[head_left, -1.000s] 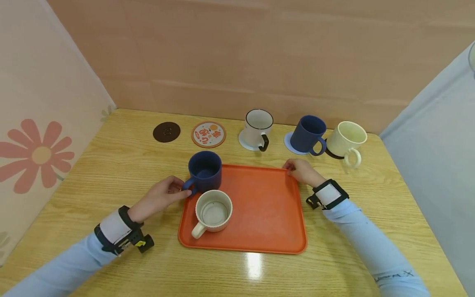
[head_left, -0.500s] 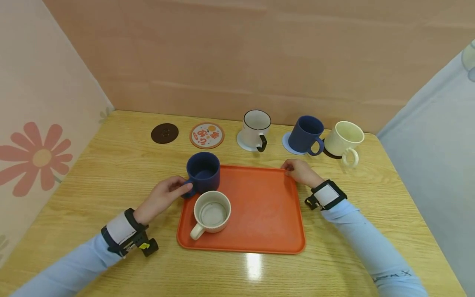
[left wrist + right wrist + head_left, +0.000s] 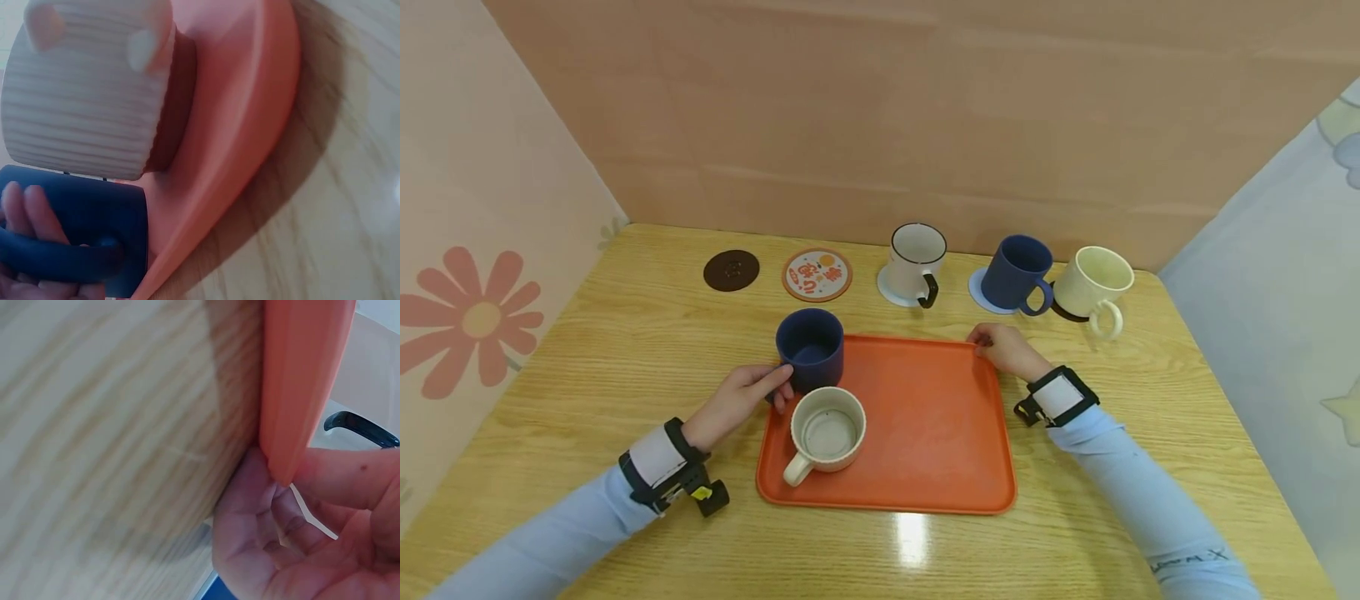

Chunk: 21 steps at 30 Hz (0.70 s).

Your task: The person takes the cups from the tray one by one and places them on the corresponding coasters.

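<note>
A dark blue mug [image 3: 809, 350] stands upright at the far left corner of the orange tray [image 3: 925, 425]. My left hand [image 3: 741, 397] grips its handle; in the left wrist view, fingers [image 3: 42, 215] pass through the handle loop. Just nearer to me on the tray is a cream ribbed mug [image 3: 829, 429], its handle pointing toward my left front. My right hand [image 3: 1009, 350] pinches the tray's far right corner. The right wrist view shows the thumb on one side of the tray rim [image 3: 306, 375] and curled fingers on the other.
Along the back stand a white mug [image 3: 916, 258] with black handle, a second blue mug [image 3: 1017, 271] and a pale yellow mug [image 3: 1092, 283], each on a coaster. A brown coaster [image 3: 732, 271] and a printed coaster [image 3: 817, 275] lie to their left. A wall [image 3: 880, 125] borders the back.
My left hand has moved slightly right and closed further round the blue mug's handle, fingers now through the loop. The right hand keeps its pinch on the tray corner.
</note>
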Motion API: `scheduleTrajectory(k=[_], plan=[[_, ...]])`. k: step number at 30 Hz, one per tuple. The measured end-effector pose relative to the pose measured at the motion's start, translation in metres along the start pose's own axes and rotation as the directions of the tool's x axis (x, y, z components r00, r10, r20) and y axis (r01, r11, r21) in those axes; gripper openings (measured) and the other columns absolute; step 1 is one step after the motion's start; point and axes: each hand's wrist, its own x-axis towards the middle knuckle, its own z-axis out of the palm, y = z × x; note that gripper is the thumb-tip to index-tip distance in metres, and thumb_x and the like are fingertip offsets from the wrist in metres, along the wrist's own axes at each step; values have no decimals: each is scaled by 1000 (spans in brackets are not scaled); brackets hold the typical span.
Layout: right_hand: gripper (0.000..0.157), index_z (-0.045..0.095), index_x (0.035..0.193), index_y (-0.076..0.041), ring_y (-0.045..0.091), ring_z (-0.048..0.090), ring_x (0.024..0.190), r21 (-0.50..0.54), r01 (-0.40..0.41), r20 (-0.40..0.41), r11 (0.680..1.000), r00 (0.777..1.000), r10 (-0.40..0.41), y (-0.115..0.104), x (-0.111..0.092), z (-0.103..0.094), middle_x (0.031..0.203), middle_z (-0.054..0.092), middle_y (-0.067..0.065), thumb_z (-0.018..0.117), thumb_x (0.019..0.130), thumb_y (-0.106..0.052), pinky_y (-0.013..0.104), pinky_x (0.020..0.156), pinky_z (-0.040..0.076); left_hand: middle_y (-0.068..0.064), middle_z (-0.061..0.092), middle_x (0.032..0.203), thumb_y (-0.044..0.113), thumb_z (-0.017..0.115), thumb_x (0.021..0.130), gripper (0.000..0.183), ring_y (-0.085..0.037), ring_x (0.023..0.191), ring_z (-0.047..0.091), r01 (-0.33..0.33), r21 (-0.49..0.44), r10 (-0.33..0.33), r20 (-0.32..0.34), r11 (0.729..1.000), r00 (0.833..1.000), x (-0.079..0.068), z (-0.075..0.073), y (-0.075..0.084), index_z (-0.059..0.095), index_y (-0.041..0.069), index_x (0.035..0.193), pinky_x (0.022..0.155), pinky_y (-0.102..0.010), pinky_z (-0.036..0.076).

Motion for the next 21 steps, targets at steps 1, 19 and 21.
scheduleTrajectory(k=[1, 19, 21], plan=[[13, 59, 95, 4, 28, 52, 80, -1, 1, 0, 1000, 1000, -1, 0, 0, 0, 86, 59, 16, 53, 84, 2, 39, 74, 44, -4, 54, 67, 25, 44, 96, 38, -15, 65, 52, -2, -3, 2, 4, 1000, 1000, 0, 0, 0, 58, -6, 80, 67, -24, 43], [13, 60, 95, 4, 29, 52, 80, 0, -15, -11, 1000, 1000, 15, -2, -2, 0, 86, 58, 16, 52, 84, 2, 40, 74, 44, 1, 38, 63, 27, 38, 98, 37, -16, 61, 39, -49, -60, 48, -16, 997, 999, 2, 0, -3, 44, 4, 69, 62, -23, 31], [13, 60, 95, 4, 29, 52, 80, -1, -13, -12, 1000, 1000, 12, -2, -2, 1, 86, 58, 16, 52, 84, 2, 40, 74, 44, 0, 37, 63, 24, 38, 98, 36, -17, 60, 38, -28, -81, 25, -36, 996, 999, 2, 1, -3, 44, 2, 70, 62, -23, 31]])
